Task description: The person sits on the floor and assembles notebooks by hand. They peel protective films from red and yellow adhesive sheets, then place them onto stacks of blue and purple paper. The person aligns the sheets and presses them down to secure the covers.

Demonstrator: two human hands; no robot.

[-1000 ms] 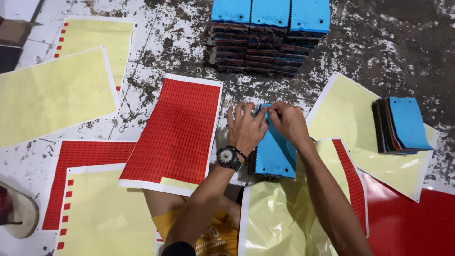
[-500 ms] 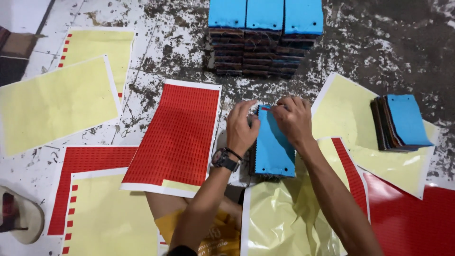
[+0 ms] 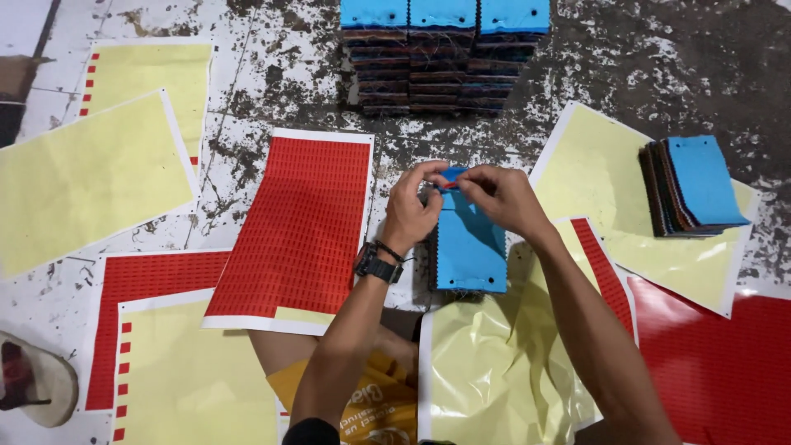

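A small stack of fabric swatches with a blue top piece lies on the floor in front of me. My left hand, with a black watch on its wrist, pinches the stack's far edge with thumb and fingers. My right hand meets it from the right, fingertips gripping the same top edge where a small red strip shows. To the left lies a sheet of red stickers with a white border.
Three tall swatch stacks with blue tops stand at the far side. Another fanned swatch stack rests on a yellow backing sheet at right. Yellow sheets and red sheets cover the speckled floor. A sandal is at bottom left.
Both hands have shifted from the stack's upper sides to its far top edge and now pinch there together. The view has moved slightly.
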